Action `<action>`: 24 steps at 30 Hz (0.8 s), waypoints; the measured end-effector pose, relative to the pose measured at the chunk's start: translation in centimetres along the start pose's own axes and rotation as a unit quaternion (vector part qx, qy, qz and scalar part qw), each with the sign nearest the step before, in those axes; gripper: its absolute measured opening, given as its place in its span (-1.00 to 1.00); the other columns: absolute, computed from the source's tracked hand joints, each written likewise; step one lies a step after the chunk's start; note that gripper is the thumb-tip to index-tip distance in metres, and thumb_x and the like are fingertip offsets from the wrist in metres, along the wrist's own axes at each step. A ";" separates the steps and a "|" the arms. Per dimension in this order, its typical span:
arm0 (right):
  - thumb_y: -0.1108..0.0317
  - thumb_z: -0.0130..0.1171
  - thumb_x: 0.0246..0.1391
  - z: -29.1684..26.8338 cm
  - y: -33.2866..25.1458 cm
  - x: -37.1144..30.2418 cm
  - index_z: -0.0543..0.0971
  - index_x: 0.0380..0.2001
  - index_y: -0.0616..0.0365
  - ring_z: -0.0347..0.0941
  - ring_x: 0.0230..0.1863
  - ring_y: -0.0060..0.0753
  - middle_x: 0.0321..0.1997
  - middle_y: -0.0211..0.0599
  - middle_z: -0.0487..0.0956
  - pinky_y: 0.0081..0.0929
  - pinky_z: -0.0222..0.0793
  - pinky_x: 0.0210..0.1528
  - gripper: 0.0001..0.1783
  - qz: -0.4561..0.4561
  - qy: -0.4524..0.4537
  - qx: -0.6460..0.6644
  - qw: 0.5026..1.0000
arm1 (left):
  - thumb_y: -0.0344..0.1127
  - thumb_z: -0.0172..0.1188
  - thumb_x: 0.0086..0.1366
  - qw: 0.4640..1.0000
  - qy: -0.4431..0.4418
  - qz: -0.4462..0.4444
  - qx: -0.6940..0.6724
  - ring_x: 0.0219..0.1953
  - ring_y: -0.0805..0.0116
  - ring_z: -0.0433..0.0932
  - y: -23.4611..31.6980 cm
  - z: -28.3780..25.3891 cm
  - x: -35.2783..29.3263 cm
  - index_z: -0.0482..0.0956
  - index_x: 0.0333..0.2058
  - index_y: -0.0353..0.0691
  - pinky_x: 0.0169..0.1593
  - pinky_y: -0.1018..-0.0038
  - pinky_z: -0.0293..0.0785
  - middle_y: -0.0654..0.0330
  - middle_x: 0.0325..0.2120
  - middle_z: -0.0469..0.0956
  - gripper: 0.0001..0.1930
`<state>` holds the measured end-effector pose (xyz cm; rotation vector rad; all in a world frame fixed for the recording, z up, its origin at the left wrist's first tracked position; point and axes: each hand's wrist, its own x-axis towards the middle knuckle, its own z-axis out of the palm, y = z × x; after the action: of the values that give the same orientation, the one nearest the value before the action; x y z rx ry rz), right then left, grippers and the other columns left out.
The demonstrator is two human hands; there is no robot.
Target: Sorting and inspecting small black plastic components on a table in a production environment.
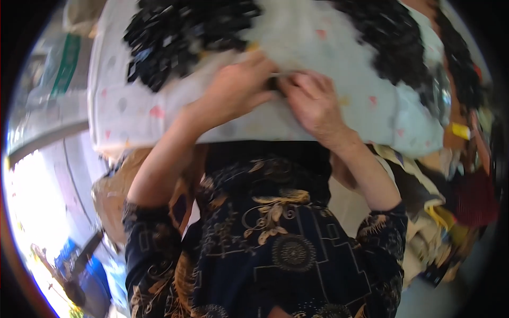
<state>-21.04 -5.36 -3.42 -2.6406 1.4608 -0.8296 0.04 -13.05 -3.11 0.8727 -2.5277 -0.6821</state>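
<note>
Over the table's near half, my two hands meet around a small black piece (pixel 273 83), whose shape is blurred. My left hand (pixel 237 85) comes at it from the left, its fingers and thumb closed toward the piece. From the other side my right hand (pixel 314 100) has its fingers curled, with the fingertips pinching at the piece's edge. Just beyond my left hand lies a large heap of small black pieces (pixel 164 47). A second black heap (pixel 389 40) lies at the far right of the table.
A pale cloth with pink and grey prints (pixel 175 124) covers the table. More black pieces (pixel 461 58) lie beyond its right edge. A brown bag (pixel 116 191) stands below at the left. Cloths and a dark red item (pixel 475 199) are piled at the right.
</note>
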 end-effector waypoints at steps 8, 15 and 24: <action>0.46 0.30 0.08 -4.2 7.5 -5.0 0.54 0.03 0.16 0.52 -0.16 -0.13 -0.02 -0.13 0.55 -0.31 0.49 -0.12 -0.58 0.198 0.178 -0.027 0.963 | -0.46 0.27 0.13 0.966 0.016 0.001 0.257 -0.09 0.17 0.54 -2.0 -4.6 2.1 0.55 -0.11 -0.19 -0.11 0.26 0.56 0.18 -0.21 0.44 -0.69; 0.34 0.30 0.12 -7.6 15.0 -8.6 0.47 0.11 0.08 0.53 -0.32 -0.21 -0.18 -0.20 0.60 -0.30 0.48 -0.21 -0.52 0.327 0.123 -0.195 0.916 | -0.49 0.23 0.15 0.959 -0.040 0.042 0.279 -0.19 0.14 0.56 -2.2 -4.6 4.2 0.44 -0.28 -0.24 -0.20 0.25 0.55 0.13 -0.32 0.46 -0.82; 0.48 0.23 0.15 -6.9 14.3 -7.9 0.55 0.07 0.05 0.45 -0.44 -0.38 -0.31 -0.27 0.55 -0.48 0.42 -0.33 -0.61 0.298 0.156 -0.106 0.936 | -0.38 0.30 0.23 0.970 0.050 -0.068 -0.229 -0.33 0.29 0.63 -0.3 1.6 7.3 0.48 -0.03 -0.23 -0.14 0.39 0.59 0.02 -0.31 0.62 -0.66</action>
<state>-38.71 -5.50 -4.66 -2.0149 2.3734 -1.0869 -5.94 -17.47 -3.18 0.8848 -2.1030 -1.1747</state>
